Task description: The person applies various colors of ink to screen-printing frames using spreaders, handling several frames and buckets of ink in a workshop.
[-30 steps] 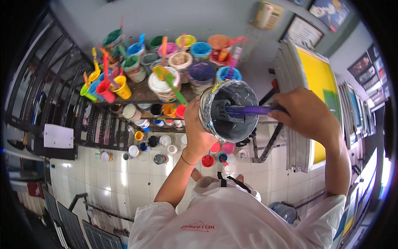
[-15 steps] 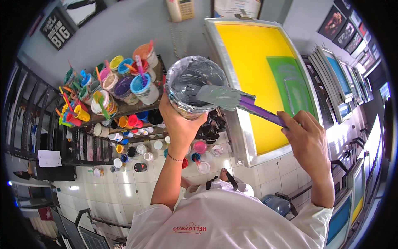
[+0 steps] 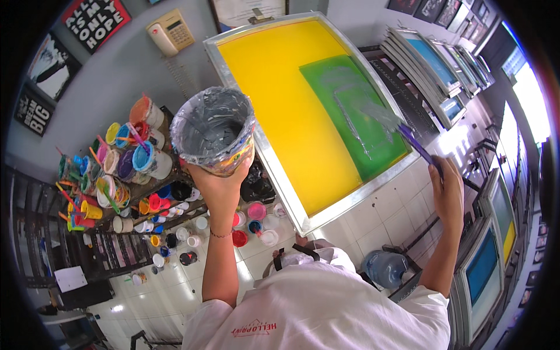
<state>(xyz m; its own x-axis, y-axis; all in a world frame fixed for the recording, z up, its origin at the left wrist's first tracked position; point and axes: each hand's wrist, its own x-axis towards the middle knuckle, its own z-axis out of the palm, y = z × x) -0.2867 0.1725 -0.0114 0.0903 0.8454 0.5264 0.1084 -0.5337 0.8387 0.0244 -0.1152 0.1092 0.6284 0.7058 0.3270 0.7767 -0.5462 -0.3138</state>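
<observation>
My left hand (image 3: 220,184) grips a paint tub (image 3: 232,163) from below and behind, tilted so its inside shows. Grey ink coats the inner wall and rim. In my right hand (image 3: 448,192) is a purple-handled ink spatula (image 3: 417,143), its blade (image 3: 378,114) smeared grey. The blade is over the green patch (image 3: 332,105) of a printing screen; whether it touches the mesh I cannot tell. Streaks of grey ink lie on that patch. Around it the screen's mesh (image 3: 274,111) is yellow, held in a metal frame (image 3: 326,220).
On the left a rack shelf (image 3: 153,191) carries several ink pots (image 3: 154,160) with stirrers. Small tubs (image 3: 268,238) stand on the tiled floor. A blue water jug (image 3: 384,268) lies at lower right. More screens (image 3: 429,64) stack at far right. A telephone (image 3: 170,32) hangs on the wall.
The spatula has left the tub and moved right, over the green patch. My left hand with the tub sits farther left in view. The whole view has turned toward the screen.
</observation>
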